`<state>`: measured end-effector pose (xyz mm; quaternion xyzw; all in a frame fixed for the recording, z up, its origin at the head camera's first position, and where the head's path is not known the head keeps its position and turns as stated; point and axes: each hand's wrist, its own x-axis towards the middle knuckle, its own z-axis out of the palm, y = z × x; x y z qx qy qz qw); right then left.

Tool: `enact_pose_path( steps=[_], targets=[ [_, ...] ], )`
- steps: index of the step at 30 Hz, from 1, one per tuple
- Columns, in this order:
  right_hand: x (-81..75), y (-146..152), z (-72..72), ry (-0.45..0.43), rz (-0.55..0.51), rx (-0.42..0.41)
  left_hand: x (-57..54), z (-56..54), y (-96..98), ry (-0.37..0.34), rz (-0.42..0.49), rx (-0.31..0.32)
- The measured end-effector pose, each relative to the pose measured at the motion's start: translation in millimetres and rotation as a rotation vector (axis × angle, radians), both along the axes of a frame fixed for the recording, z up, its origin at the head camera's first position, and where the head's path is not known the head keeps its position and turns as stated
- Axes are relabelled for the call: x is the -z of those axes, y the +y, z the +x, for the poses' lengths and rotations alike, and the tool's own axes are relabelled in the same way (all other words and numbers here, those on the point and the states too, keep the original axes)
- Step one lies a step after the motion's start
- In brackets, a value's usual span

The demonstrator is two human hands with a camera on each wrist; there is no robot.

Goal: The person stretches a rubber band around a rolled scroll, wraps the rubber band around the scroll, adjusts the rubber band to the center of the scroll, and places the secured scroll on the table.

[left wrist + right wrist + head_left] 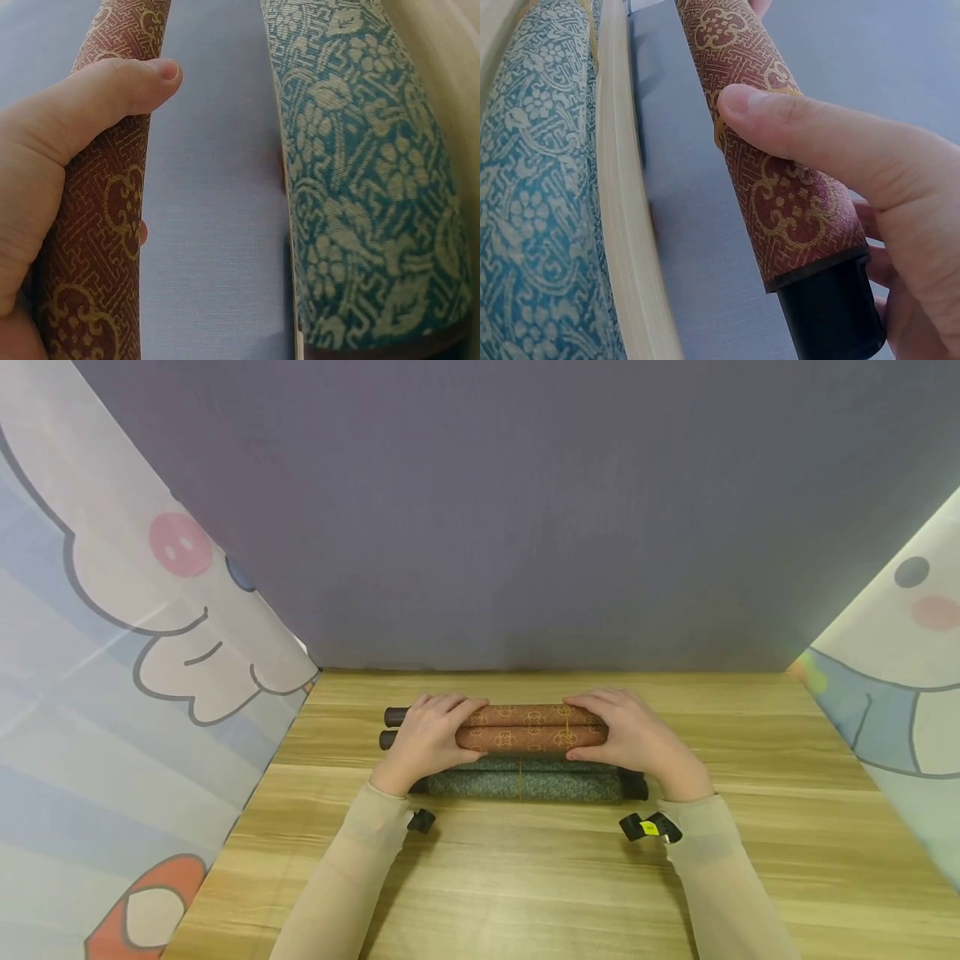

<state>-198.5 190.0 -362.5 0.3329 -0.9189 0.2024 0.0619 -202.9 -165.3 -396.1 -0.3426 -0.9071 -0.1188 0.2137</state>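
Note:
Two reddish-brown rolled scrolls (pixel 517 739) with gold flower patterns lie side by side, black knobs showing at their left ends. A thin yellow cord crosses them near the right end. My left hand (pixel 429 737) grips their left part, thumb on the near side and fingers over the far side. In the same way my right hand (pixel 639 737) holds the right part, close to a black end knob (pixel 832 311). Just nearer to me lie teal patterned scrolls (pixel 558 787), tied with a cord; neither hand visibly grips them. Most of my fingers are hidden behind the brown scrolls in both wrist views.
The wood-grain table (pixel 510 877) extends in front and to both sides. A grey panel (pixel 555 527) rises at its back edge. Cartoon-printed sheets (pixel 90 693) hang left and right. Black straps (pixel 649 827) sit at both wrists.

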Motion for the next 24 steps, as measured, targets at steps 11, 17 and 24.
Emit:
enact_pose_path(
  steps=[11, 17, 24],
  targets=[
    [1.0, -0.5, -0.7, -0.011, 0.005, 0.007, 0.6, -0.4, -0.2, -0.001, 0.000, -0.004],
    [0.8, -2.1, -0.2, -0.012, -0.003, 0.000, 0.6, -0.2, 0.6, -0.010, 0.001, 0.000],
    [2.3, -5.6, -0.7, 0.025, -0.023, -0.038, -2.0, 2.2, 3.9, -0.010, -0.002, 0.010]
  ],
)
